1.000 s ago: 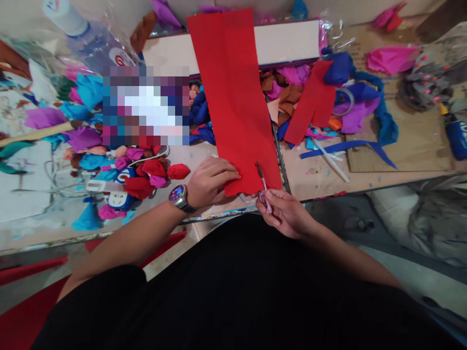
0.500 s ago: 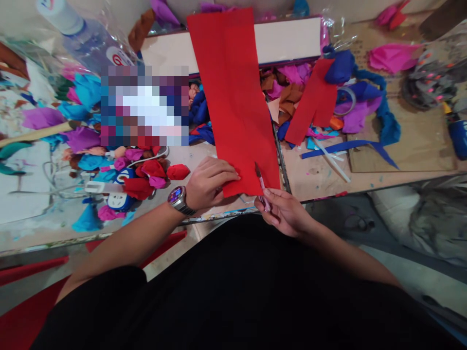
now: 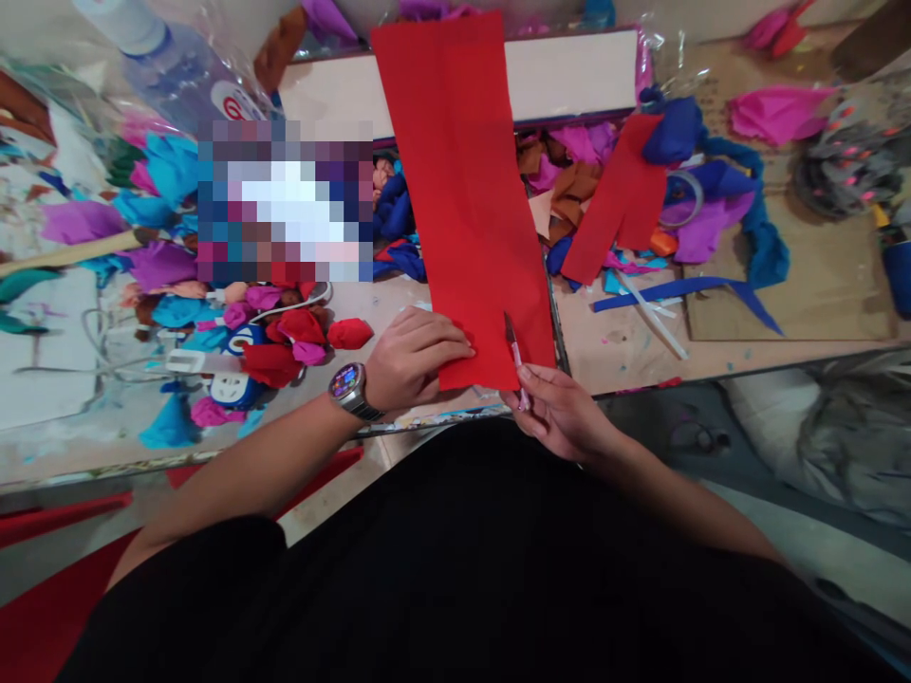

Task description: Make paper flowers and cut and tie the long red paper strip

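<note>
A long red sheet, which looks like crepe paper (image 3: 462, 190), stretches away from the table's near edge. My left hand (image 3: 417, 356), with a watch on its wrist, lies at the sheet's lower left corner. Its fingers are bent over the red paper, and the thumb is mostly hidden. In my right hand (image 3: 559, 408) is a pair of small scissors (image 3: 518, 360) with pinkish handles. Their dark blades point away from me over the lower right part of the sheet and look closed. The fingers of this hand wrap around the handles.
A long pale box (image 3: 576, 74) lies at the back, partly under the sheet. Crumpled coloured paper and a blue power strip (image 3: 238, 375) crowd the left, near a clear bottle (image 3: 185, 81). To the right are red strips (image 3: 616, 199), a tape roll (image 3: 687, 199) and cardboard (image 3: 818, 294).
The view has shifted slightly, so most things sit a little farther right. Both hands, the scissors and the red sheet keep nearly the same places relative to each other.
</note>
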Tool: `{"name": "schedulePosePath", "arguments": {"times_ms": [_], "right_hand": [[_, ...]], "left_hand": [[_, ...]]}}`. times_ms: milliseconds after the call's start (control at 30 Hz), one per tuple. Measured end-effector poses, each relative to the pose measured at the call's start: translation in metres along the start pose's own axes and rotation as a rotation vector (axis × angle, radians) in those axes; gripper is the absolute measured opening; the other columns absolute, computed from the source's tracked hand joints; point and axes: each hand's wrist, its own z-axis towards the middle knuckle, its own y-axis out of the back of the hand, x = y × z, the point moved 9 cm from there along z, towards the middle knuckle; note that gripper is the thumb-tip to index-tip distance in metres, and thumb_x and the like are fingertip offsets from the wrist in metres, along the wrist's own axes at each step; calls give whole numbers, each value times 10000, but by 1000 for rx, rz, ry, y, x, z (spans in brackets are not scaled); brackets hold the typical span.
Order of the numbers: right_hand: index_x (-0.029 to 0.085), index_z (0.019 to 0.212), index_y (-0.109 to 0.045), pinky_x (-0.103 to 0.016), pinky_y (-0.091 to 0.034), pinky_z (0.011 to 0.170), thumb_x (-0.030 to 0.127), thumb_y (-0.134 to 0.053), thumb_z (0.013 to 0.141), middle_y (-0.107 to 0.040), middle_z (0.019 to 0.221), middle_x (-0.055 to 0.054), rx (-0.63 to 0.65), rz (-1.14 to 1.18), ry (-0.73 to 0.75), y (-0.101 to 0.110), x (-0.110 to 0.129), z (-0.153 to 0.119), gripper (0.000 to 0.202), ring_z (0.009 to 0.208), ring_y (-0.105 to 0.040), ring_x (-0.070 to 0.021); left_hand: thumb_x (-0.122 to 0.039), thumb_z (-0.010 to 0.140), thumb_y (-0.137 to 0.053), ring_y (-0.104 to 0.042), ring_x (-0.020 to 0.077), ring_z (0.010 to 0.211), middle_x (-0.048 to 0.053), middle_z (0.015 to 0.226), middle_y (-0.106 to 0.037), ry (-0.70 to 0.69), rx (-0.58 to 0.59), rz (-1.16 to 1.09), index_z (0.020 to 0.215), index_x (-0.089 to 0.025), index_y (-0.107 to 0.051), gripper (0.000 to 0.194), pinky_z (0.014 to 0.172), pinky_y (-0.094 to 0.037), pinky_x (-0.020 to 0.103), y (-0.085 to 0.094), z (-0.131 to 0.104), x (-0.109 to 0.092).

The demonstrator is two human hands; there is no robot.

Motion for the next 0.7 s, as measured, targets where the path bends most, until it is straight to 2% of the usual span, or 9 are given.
{"name": "schedulePosePath", "arguments": {"times_ms": [433,700], "right_hand": [[178,774,-566,-222,-183,419,513,-866,878,-653,730,24,9,-27,12,0,0,-1,462,407,-437,-22],[179,782,-562,-224,-173,417,506,-870,877,-647,739,24,-1,-22,7,2,-1,-4,459,411,-442,-24]], "left_hand": [[-423,914,-818,-788,270,1032,93,1123,-826,14,-10,-19,1228,-256,-713,371,881,-558,442,2,1,0],[-373,916,-817,-784,277,1021,96,1125,-824,-5,-16,-25,1236,-244,-715,360,874,-562,458,1,1,0]]}}
